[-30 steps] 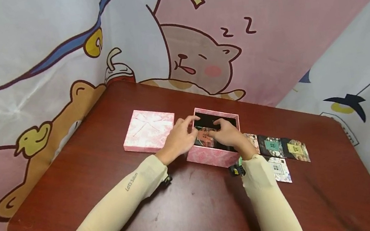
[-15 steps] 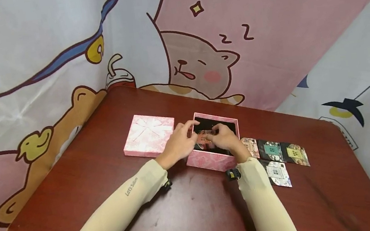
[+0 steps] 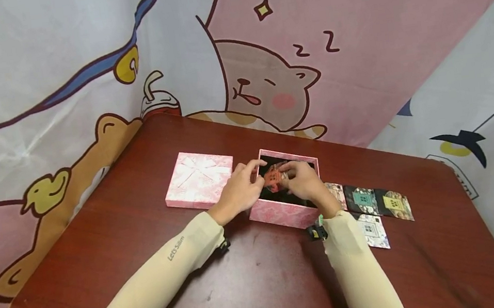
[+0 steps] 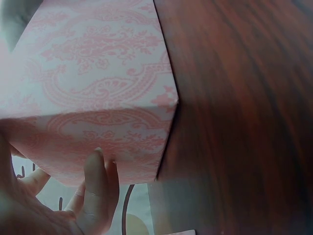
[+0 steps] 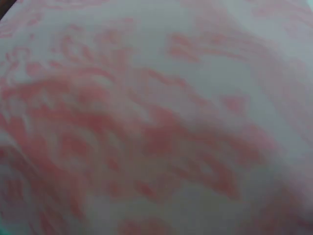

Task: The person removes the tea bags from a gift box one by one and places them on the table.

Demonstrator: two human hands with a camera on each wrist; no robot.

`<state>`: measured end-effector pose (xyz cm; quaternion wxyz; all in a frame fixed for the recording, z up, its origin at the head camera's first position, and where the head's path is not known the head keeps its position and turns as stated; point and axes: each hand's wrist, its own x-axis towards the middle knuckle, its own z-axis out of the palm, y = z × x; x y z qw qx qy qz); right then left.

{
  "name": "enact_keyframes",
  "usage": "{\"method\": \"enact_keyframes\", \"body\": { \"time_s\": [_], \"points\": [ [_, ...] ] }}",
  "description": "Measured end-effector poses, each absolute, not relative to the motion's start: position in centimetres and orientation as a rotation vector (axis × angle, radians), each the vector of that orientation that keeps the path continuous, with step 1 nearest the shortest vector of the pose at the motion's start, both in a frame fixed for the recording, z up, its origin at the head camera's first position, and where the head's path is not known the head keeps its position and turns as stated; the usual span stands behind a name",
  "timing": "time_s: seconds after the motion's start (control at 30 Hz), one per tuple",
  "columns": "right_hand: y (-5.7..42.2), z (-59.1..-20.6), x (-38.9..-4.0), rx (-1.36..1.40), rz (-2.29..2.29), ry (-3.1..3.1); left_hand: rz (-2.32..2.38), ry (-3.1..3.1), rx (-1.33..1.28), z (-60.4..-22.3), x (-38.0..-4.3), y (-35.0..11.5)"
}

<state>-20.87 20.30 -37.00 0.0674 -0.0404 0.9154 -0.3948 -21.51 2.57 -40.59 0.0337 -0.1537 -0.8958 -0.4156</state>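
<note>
A pink patterned gift box (image 3: pixel 283 215) stands uncovered on the table, dark inside. My left hand (image 3: pixel 242 188) holds its left wall near the rim; in the left wrist view several fingers (image 4: pixel 98 191) lie along the outside of that wall. My right hand (image 3: pixel 302 180) reaches into the box and pinches a flat, shiny sachet with an orange-red label (image 3: pixel 272 177), which is tilted. Part of the sachet is hidden behind the fingers. The right wrist view is filled by the blurred box wall (image 5: pixel 146 122), and no fingers show there.
Left of the box lies its pink lid (image 3: pixel 200 176) with a bow. To the right are more flat sachets: one with a teal label (image 3: pixel 363 198), one with a yellow label (image 3: pixel 395 203), a white-labelled one (image 3: pixel 373 231), and another partly behind the right wrist (image 3: pixel 336 193).
The right hand has shifted within the box, and the orange-labelled sachet has turned and tilted with it. The left hand stays at the left wall. The camera view has shifted slightly.
</note>
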Motion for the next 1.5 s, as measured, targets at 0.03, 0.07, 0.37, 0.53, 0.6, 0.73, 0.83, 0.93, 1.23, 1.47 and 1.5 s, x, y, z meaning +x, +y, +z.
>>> {"method": "enact_keyframes", "body": {
  "time_s": [0.03, 0.07, 0.37, 0.53, 0.6, 0.73, 0.83, 0.93, 1.23, 1.47, 1.5],
  "points": [
    [20.6, -36.7, -20.6, -0.137, -1.224, 2.753, -1.274, -2.752, -0.474, -40.6, -21.5, 2.6],
    [20.8, -36.2, -20.3, -0.145, -1.253, 2.752, -1.274, -2.75, -0.474, -40.6, -21.5, 2.6],
    [25.2, -32.4, -17.0, -0.139, -1.395, 2.795, -1.294, -2.726, -0.477, -40.4, -21.4, 2.7],
    [29.0, -31.5, -14.5, -0.091, -1.456, 2.797, -1.283, -2.741, -0.478, -40.4, -21.3, 2.7],
    [30.7, -31.4, -13.5, -0.06, -1.488, 2.797, -1.281, -2.742, -0.477, -40.4, -21.3, 2.7],
    [34.1, -31.6, -11.3, 0.067, -1.503, 2.818, -1.28, -2.747, -0.483, -40.3, -21.3, 2.8],
    [36.4, -32.1, -9.8, 0.18, -1.473, 2.842, -1.289, -2.75, -0.49, -40.3, -21.3, 2.8],
    [38.5, -32.7, -8.5, 0.266, -1.45, 2.856, -1.284, -2.751, -0.487, -40.3, -21.3, 2.8],
    [43.3, -35.3, -6.4, 0.429, -1.715, 2.683, -1.276, -2.747, -0.477, -40.2, -21.4, 2.6],
    [46.0, -38.1, -5.2, 0.582, -1.541, 2.701, -1.288, -2.752, -0.485, -40.2, -21.2, 2.7],
    [46.3, -38.5, -5.1, 0.603, -1.479, 2.713, -1.287, -2.75, -0.484, -40.2, -21.2, 2.7]
  ]
}}
